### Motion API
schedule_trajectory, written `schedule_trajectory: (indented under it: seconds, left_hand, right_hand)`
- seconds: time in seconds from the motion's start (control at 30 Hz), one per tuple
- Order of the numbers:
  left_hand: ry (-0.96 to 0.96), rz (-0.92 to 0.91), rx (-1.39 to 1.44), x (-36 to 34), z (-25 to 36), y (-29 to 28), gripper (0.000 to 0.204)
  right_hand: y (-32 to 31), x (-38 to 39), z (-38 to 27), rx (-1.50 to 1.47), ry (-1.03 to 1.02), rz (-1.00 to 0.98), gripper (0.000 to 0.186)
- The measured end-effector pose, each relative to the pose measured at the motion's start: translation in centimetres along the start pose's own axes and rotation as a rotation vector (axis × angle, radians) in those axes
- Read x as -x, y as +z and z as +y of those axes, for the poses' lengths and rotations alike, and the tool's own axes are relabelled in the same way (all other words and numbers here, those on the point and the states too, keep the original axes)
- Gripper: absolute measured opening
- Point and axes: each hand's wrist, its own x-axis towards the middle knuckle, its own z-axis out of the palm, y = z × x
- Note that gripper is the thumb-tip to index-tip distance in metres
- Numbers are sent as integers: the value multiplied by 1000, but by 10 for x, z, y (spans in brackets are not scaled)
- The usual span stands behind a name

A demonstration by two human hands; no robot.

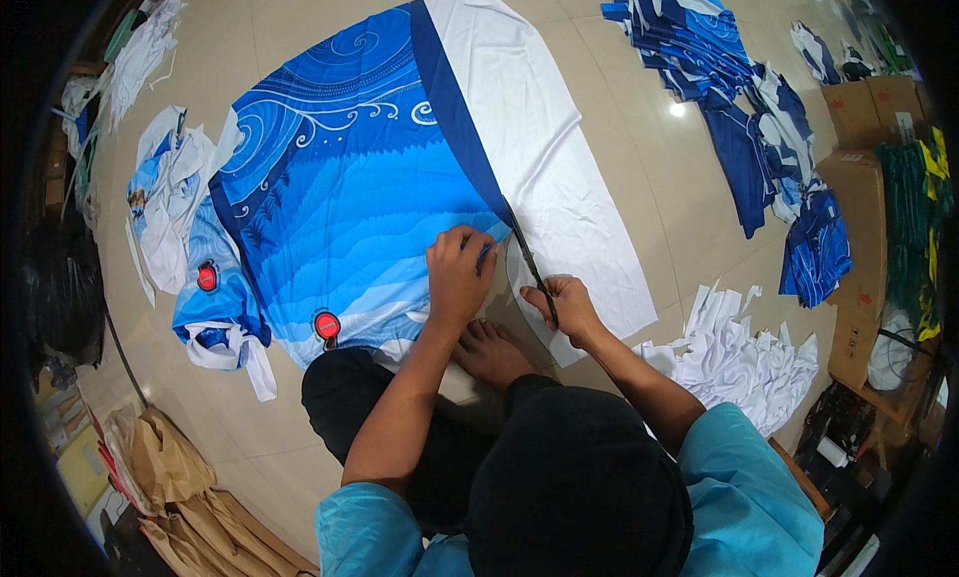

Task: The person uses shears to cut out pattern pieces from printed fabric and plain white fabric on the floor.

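Note:
A large sheet of blue printed fabric (370, 197) with wave swirls and a navy border lies spread on the tiled floor. Along its right side runs a plain white part (529, 107). My right hand (564, 305) grips a pair of dark scissors (529, 252), whose blades meet the sheet where the navy border borders the white. Just left of the blades, my left hand (458, 277) has its fingers bent and pressed together at the blue fabric's edge. Below that hand, my bare foot (489, 352) rests by the cloth.
To the left lie cut blue and white pieces (215, 277) in a heap. White scraps (744, 362) are piled near my right elbow. At the far right are stacked navy and blue pieces (699, 57) beside cardboard boxes (854, 267). A black bag (65, 287) stands at the left edge.

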Motion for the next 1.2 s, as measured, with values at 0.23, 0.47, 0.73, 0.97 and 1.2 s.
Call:
schedule_trajectory:
  seconds: [0.23, 0.47, 0.73, 0.97, 1.2]
  left_hand:
    - [-2, 0, 0, 0, 0, 1, 15]
    - [-3, 1, 12, 0, -1, 1, 15]
    - [-8, 0, -1, 1, -2, 3, 13]
    - [-12, 0, 26, 1, -1, 1, 14]
    - [-21, -6, 31, 0, 0, 0, 14]
  right_hand:
    - [2, 1, 1, -9, -13, 7, 45]
    - [2, 0, 3, -15, 0, -1, 42]
    - [1, 0, 3, -12, -6, -13, 42]
    - [1, -11, -7, -35, 0, 0, 46]
    - [1, -17, -16, -61, -7, -13, 48]
